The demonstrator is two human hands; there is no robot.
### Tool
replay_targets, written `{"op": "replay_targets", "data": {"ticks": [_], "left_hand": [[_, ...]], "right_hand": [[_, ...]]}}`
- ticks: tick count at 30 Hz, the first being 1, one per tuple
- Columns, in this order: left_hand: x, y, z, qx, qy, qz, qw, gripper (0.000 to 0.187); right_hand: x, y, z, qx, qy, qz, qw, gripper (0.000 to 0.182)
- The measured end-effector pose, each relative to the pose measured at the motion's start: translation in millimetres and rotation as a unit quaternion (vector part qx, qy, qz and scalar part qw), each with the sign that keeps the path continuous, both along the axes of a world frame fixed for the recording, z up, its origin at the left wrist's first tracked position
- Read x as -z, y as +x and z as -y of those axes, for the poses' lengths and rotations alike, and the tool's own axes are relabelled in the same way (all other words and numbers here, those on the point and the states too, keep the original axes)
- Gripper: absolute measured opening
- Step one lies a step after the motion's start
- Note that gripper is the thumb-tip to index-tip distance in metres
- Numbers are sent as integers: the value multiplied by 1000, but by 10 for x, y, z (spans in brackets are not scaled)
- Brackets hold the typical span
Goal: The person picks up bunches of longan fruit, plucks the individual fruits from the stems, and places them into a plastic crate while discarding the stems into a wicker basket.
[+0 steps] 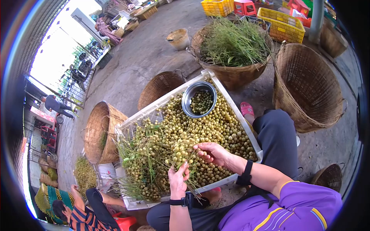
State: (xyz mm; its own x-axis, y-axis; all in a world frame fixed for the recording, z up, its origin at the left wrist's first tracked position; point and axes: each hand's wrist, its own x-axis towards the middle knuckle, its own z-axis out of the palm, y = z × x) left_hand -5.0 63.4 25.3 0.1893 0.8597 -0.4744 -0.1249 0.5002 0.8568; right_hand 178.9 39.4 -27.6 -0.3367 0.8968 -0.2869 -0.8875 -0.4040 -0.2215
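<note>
My left hand [178, 180] is closed round the stems of a bunch of small round yellow-brown fruit [180, 151], which look like longans. At the right side of this bunch, my right hand [216, 154] has its fingers pinched on a fruit. Both hands are above a white plastic crate [225, 86]. Loose fruit [216, 133] fills its right part, while stemmed bunches with green twigs [144, 169] lie heaped at its left. A metal bowl [186, 101] of smaller, greener fruit rests on the loose fruit near the far corner.
Wicker baskets stand around the crate: one with green stalks [235, 73], a large one [308, 84] at right, others [160, 86] [101, 133] at left and behind. A bucket [178, 39] stands farther off. At lower left sits another person [86, 215] by a fruit pile [85, 173].
</note>
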Motion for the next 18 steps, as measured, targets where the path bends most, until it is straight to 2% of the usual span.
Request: {"op": "replay_targets", "data": {"ticks": [2, 6, 7, 9, 11, 13, 14, 15, 18], "left_hand": [[-17, 6, -6, 9, 5, 0, 1000, 18], [-53, -20, -10, 16, 6, -36, 999, 20], [-53, -35, -7, 16, 3, -30, 999, 20], [-55, -66, 0, 16, 3, -2, 1000, 17], [-72, -84, -6, 16, 10, 13, 1000, 16], [-76, -83, 4, 4, 19, 7, 1000, 15], [-78, -70, 7, 2, 25, 20, 999, 14], [-73, -54, 10, 2, 26, 21, 999, 14], [-68, 5, 30, 9, 21, 33, 999, 13]], "right_hand": [[-117, -35, 42, 8, 21, 227, 974, 22], [-102, -35, 29, 5, 56, 313, 948, 22], [-142, -14, 22, 12, 53, 373, 926, 21], [-172, -27, 17, 60, 45, 546, 834, 20], [-138, 21, 19, 67, 67, 563, 821, 22], [-135, 34, 36, 9, 18, 326, 945, 28], [-149, 37, 55, -44, 35, 271, 961, 31], [-170, -9, 65, -64, 50, 232, 969, 25], [-316, -120, 81, -78, 77, 282, 953, 23]]}}
